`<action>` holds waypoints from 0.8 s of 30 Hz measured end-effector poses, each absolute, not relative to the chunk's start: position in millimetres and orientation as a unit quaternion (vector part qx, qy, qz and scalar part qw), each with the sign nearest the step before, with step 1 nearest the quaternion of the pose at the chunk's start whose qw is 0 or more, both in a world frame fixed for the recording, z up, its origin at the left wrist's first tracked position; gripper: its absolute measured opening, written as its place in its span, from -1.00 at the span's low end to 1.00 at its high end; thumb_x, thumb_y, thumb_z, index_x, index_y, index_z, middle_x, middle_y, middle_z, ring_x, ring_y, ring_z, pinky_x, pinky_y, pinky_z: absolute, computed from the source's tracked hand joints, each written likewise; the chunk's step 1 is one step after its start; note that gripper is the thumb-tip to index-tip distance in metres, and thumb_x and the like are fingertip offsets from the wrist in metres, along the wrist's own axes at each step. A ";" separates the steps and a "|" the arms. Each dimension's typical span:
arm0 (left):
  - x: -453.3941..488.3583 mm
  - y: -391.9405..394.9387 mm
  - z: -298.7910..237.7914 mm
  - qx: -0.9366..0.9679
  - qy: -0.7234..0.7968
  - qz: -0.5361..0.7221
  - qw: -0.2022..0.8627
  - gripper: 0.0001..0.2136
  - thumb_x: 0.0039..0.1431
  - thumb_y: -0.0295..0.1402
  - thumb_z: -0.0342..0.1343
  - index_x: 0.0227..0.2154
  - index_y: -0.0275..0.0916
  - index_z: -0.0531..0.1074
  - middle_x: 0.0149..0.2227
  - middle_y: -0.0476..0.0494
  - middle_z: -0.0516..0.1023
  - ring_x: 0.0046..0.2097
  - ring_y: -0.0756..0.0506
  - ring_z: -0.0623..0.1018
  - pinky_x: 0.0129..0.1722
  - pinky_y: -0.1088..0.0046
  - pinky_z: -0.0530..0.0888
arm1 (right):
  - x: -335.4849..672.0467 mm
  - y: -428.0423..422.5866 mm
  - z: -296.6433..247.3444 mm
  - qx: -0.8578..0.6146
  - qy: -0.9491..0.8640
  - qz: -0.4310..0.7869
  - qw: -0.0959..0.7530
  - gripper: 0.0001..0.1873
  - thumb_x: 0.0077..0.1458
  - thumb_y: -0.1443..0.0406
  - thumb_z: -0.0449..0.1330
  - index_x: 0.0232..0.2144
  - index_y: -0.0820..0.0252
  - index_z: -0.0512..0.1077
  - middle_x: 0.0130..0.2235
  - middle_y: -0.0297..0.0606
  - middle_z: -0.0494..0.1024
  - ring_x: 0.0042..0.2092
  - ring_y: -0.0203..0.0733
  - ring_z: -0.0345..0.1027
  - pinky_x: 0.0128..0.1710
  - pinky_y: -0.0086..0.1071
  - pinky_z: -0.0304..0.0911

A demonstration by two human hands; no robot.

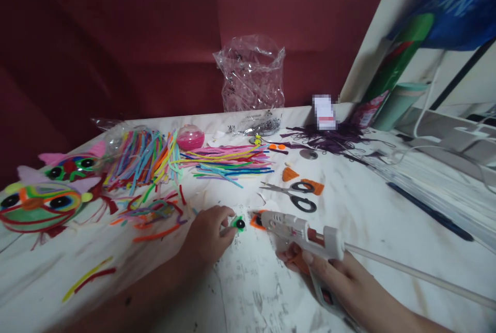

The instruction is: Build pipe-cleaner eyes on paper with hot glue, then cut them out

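Observation:
My left hand (207, 235) rests on the white table (248, 281) with its fingers closed in a pinch on a small green piece with a black eye (238, 223). My right hand (341, 281) grips a white hot glue gun (302, 232) with a long glue stick trailing right. The gun's nozzle points left at an orange piece with a black eye (256, 219), just right of the green one.
Scissors (296, 194) and orange felt bits (290, 173) lie beyond the gun. Piles of coloured pipe cleaners (217, 160), a pink capsule (190, 137), two colourful masks (42, 201), purple yarn (329, 139) and a clear plastic bag (251, 74) fill the far side.

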State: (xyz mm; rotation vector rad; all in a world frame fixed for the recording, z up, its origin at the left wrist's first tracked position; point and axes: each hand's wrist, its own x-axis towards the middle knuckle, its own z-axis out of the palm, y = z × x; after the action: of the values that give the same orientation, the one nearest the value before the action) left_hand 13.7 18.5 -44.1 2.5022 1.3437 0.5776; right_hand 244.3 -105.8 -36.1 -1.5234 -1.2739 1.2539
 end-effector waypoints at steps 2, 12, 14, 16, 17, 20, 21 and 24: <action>13.9 17.9 -44.5 0.863 0.449 0.200 0.119 -0.81 -0.04 -0.52 0.12 -0.32 -0.20 0.48 -0.44 0.00 0.46 -0.40 -0.02 0.44 -0.36 0.47 0.32 | 242.3 -105.7 -33.8 -0.604 -0.495 0.479 0.400 -0.45 0.06 -0.12 0.04 -0.38 0.22 0.53 -0.45 -0.23 0.51 -0.39 -0.13 0.36 -0.17 -0.24 0.32; 11.0 17.0 -48.0 0.882 0.414 0.198 0.107 -0.82 0.08 -0.48 0.09 -0.29 -0.17 0.53 -0.36 -0.10 0.49 -0.27 -0.09 0.49 -0.26 0.40 0.37 | 241.6 -106.2 -26.9 -0.624 -0.503 0.473 0.366 -0.42 0.04 -0.15 0.02 -0.32 0.19 0.54 -0.34 -0.21 0.55 -0.29 -0.06 0.37 -0.28 -0.32 0.31; 10.7 16.3 -48.6 0.883 0.417 0.193 0.099 -0.82 0.09 -0.46 0.08 -0.28 -0.17 0.53 -0.35 -0.10 0.48 -0.27 -0.10 0.49 -0.26 0.39 0.37 | 242.6 -105.7 -29.0 -0.626 -0.512 0.469 0.355 -0.39 0.04 -0.17 -0.01 -0.32 0.19 0.54 -0.34 -0.20 0.55 -0.29 -0.05 0.38 -0.28 -0.30 0.31; 11.1 15.8 -47.7 0.883 0.420 0.188 0.097 -0.82 0.09 -0.46 0.08 -0.28 -0.16 0.53 -0.35 -0.09 0.48 -0.27 -0.09 0.49 -0.25 0.39 0.37 | 243.6 -104.9 -30.0 -0.625 -0.518 0.472 0.343 -0.35 0.05 -0.19 -0.05 -0.31 0.20 0.53 -0.33 -0.18 0.55 -0.25 -0.01 0.39 -0.25 -0.27 0.32; 11.6 15.8 -46.8 0.882 0.421 0.186 0.101 -0.82 0.09 -0.46 0.08 -0.28 -0.16 0.53 -0.35 -0.09 0.48 -0.27 -0.09 0.49 -0.26 0.40 0.37 | 244.1 -104.5 -29.8 -0.624 -0.520 0.477 0.336 -0.34 0.05 -0.19 -0.06 -0.29 0.20 0.53 -0.32 -0.17 0.55 -0.22 0.01 0.39 -0.23 -0.25 0.32; 13.5 17.1 -44.6 0.877 0.427 0.187 0.117 -0.82 0.05 -0.48 0.08 -0.31 -0.18 0.54 -0.37 -0.09 0.48 -0.28 -0.09 0.49 -0.27 0.41 0.37 | 245.1 -103.7 -27.8 -0.617 -0.526 0.480 0.334 -0.34 0.05 -0.19 -0.05 -0.27 0.19 0.54 -0.26 -0.14 0.56 -0.12 0.06 0.37 -0.11 -0.22 0.28; 14.1 18.0 -44.4 0.874 0.430 0.191 0.123 -0.82 0.04 -0.50 0.09 -0.32 -0.19 0.54 -0.38 -0.09 0.49 -0.29 -0.09 0.49 -0.28 0.42 0.37 | 245.2 -103.7 -27.0 -0.616 -0.529 0.480 0.333 -0.36 0.05 -0.18 -0.04 -0.27 0.19 0.54 -0.25 -0.14 0.56 -0.10 0.07 0.36 -0.09 -0.22 0.28; 15.6 20.8 -44.8 0.864 0.437 0.204 0.144 -0.80 -0.03 -0.53 0.09 -0.36 -0.20 0.54 -0.42 -0.06 0.48 -0.34 -0.05 0.47 -0.35 0.46 0.35 | 244.5 -104.7 -26.0 -0.619 -0.525 0.476 0.339 -0.39 0.05 -0.16 -0.01 -0.30 0.18 0.55 -0.28 -0.16 0.56 -0.15 0.04 0.38 -0.14 -0.24 0.30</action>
State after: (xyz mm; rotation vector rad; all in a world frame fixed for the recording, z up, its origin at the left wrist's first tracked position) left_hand 15.6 20.8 -44.8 2.4908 1.2604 0.5869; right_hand 244.5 -104.7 -26.0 -1.6119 -1.3674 1.2396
